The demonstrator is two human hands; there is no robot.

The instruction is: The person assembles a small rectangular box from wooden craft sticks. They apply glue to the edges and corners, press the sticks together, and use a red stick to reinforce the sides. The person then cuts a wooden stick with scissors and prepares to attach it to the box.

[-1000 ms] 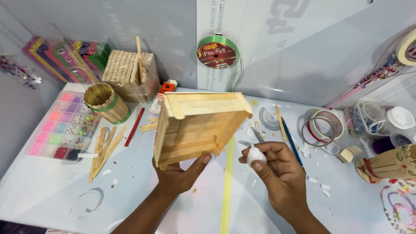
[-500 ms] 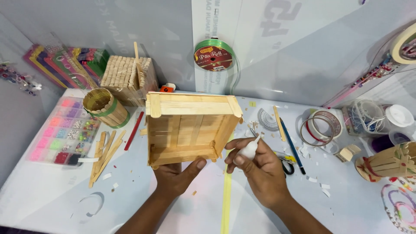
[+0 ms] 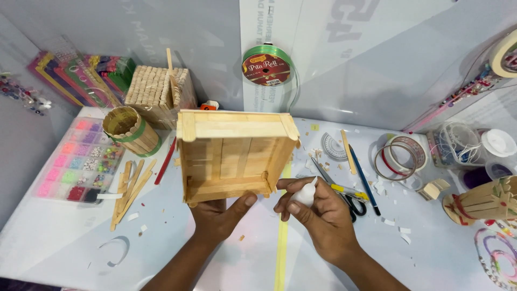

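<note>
A square open box made of wooden craft sticks point(image 3: 232, 156) is held up above the white table point(image 3: 64, 242), its open side facing me. My left hand point(image 3: 218, 215) grips it from below, thumb on the lower front edge. My right hand point(image 3: 318, 213) holds a small white glue bottle point(image 3: 304, 195), whose nozzle points at the box's lower right corner.
Loose craft sticks point(image 3: 129, 188), a stick-built cup point(image 3: 131, 129), a stick-built block point(image 3: 159, 94), a bead tray point(image 3: 81, 161), scissors point(image 3: 344, 196), tape rolls point(image 3: 401, 156), a green ribbon spool point(image 3: 266, 64) and a stick-built holder point(image 3: 484, 202) surround the hands.
The box has been turned so its open side faces me. My right hand has brought the glue bottle up to the box's lower right corner.
</note>
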